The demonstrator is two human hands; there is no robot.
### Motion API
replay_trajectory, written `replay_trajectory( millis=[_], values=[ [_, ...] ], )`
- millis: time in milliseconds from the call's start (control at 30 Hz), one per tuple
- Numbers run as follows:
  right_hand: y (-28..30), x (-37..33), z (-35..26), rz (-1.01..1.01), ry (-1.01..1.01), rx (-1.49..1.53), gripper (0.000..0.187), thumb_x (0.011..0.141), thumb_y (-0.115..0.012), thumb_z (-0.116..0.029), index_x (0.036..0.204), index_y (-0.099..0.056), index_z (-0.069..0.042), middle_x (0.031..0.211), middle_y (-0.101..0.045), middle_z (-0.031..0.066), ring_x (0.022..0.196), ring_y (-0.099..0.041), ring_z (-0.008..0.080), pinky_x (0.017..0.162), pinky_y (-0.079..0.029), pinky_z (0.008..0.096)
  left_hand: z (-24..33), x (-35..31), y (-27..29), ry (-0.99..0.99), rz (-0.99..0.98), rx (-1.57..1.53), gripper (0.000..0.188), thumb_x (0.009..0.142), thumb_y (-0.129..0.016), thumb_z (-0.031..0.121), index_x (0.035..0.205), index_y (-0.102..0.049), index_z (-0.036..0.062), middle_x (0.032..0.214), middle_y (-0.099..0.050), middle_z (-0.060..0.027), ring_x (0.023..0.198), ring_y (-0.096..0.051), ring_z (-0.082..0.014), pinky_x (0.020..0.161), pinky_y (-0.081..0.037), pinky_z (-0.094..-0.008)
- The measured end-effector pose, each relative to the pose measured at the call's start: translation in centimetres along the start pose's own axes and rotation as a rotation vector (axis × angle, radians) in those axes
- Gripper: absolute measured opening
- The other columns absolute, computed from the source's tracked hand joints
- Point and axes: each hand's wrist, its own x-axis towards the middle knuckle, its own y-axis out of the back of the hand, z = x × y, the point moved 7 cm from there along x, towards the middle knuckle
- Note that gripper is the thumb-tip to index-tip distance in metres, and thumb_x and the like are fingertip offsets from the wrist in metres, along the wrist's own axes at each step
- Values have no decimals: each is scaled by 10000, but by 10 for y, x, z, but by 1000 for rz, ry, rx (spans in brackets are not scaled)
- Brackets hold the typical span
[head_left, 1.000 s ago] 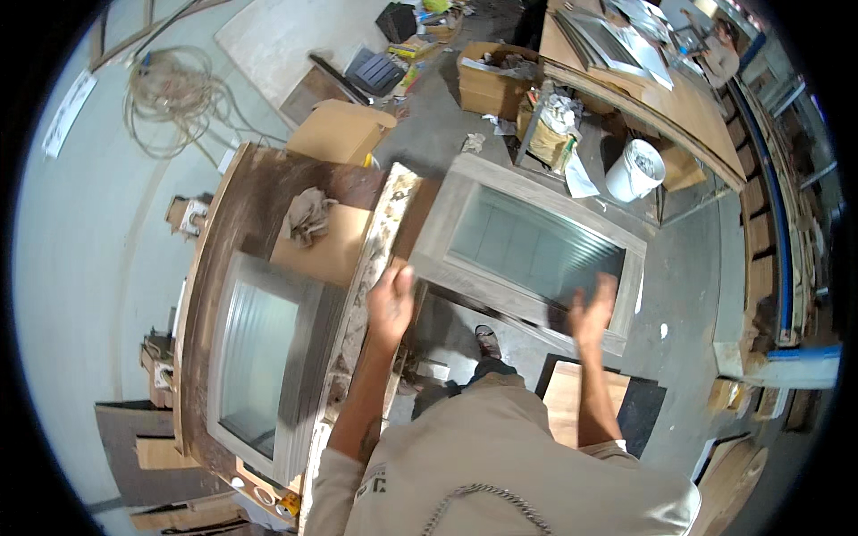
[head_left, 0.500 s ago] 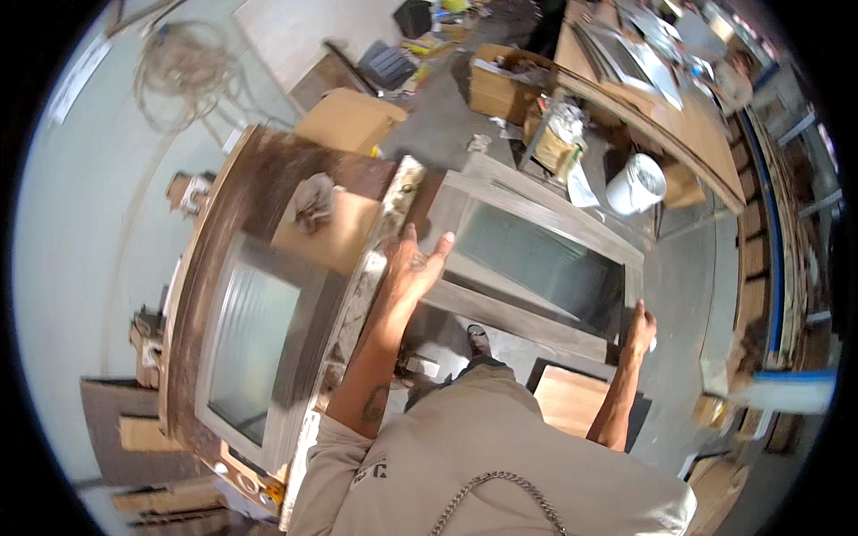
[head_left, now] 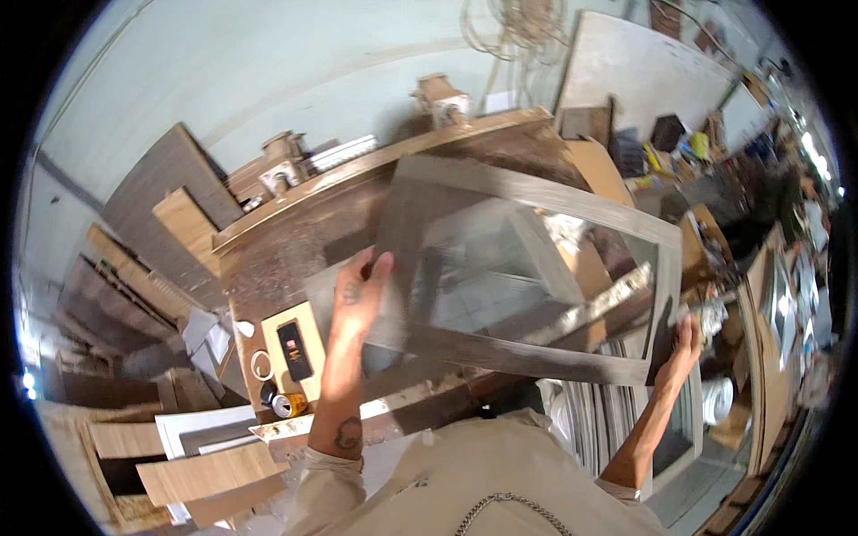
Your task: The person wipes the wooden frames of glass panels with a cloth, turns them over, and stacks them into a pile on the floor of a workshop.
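Note:
My two hands carry a grey wood-framed glass door (head_left: 545,188), tilted above the brown workbench (head_left: 335,214). My left hand (head_left: 359,290) grips its left edge, thumb up. At the right end, my right hand (head_left: 682,353) has its fingers closed around the frame's near corner. The bench and part of a second glass door (head_left: 382,323) lying there show through the pane and beside my left hand. Motion smears the held door's left side.
On the bench's left end are a phone (head_left: 293,350) on a light board, a tape roll (head_left: 260,364) and a can (head_left: 290,406). Stacked panels (head_left: 599,415) stand at my right. Wood boards (head_left: 210,473) lean at lower left; a white bucket (head_left: 716,400) sits far right.
The view has swung left, from the stacked doors to the workbench. Both hands have lifted the glass door off the stack and brought it over the bench.

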Motion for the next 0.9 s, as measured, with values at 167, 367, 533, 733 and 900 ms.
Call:
replay_trajectory(
  millis=[167, 367, 533, 733, 900],
  values=[
    [-238, 22, -40, -640, 94, -373, 529, 858, -632, -378, 1180, -568, 37, 1187, -577, 158, 1135, -500, 230, 972, -357, 328, -75, 50, 104, 366, 58, -17, 452, 890, -619, 361, 1093, -624, -43, 948, -652, -101, 883, -582, -185, 800, -447, -311],
    [-480, 30, -3, -1156, 351, -960, 775, 765, -714, -437, 1284, -451, 75, 1290, -491, 276, 1244, -447, 368, 1039, -346, 394, -129, 149, 150, 486, 135, 317, 693, 840, -643, 460, 1163, -529, -143, 1189, -550, -292, 1145, -516, -325, 958, -396, -399],
    [-588, 39, 75, -1364, 460, -1021, 884, 738, -702, -524, 1323, -399, 65, 1246, -519, 280, 1182, -503, 371, 1003, -386, 408, -229, 181, 144, 784, -54, 297, 793, 808, -594, 612, 1131, -568, -112, 1078, -588, -264, 1039, -564, -268, 883, -425, -403],
    [-605, 47, 154, -1481, 353, -1090, 928, 716, -728, -526, 1411, -322, -64, 1267, -505, 263, 1126, -537, 361, 894, -468, 412, -268, 208, 124, 485, 4, 391, 917, 760, -563, 700, 1178, -537, -116, 1237, -484, -282, 1181, -463, -330, 965, -371, -454],
    [-622, 38, 208, -1343, 689, -1231, 912, 744, -663, -583, 1443, -280, -140, 1395, -361, 230, 1248, -407, 398, 996, -376, 511, -308, 205, 117, 283, -13, 917, 976, 758, -567, 693, 1388, -336, -15, 1512, -85, -195, 1388, -142, -367, 1104, -140, -555]
  ],
)
